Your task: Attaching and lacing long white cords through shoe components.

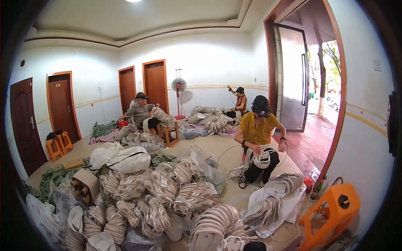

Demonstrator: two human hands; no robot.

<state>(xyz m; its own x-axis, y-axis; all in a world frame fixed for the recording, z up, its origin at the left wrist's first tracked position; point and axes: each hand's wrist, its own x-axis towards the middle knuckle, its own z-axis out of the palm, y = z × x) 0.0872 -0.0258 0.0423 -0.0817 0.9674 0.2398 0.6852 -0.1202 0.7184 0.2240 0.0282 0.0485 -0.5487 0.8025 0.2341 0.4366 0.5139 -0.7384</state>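
Neither of my hands shows in the head view. Closest to the lower edge is a curved stack of beige shoe uppers, nested one in another. Left of it lie more bundles of patterned beige and brown shoe uppers, heaped on plastic sheeting. A further row of uppers rests on a white sack to the right. At the bottom edge a dark rounded thing is cut off, and I cannot tell what it is.
A co-worker in a yellow shirt sits ahead, handling a bundle and cord. Two more people work farther back among bundles. An orange stool stands at right, near the open door. A fan stands by the back wall.
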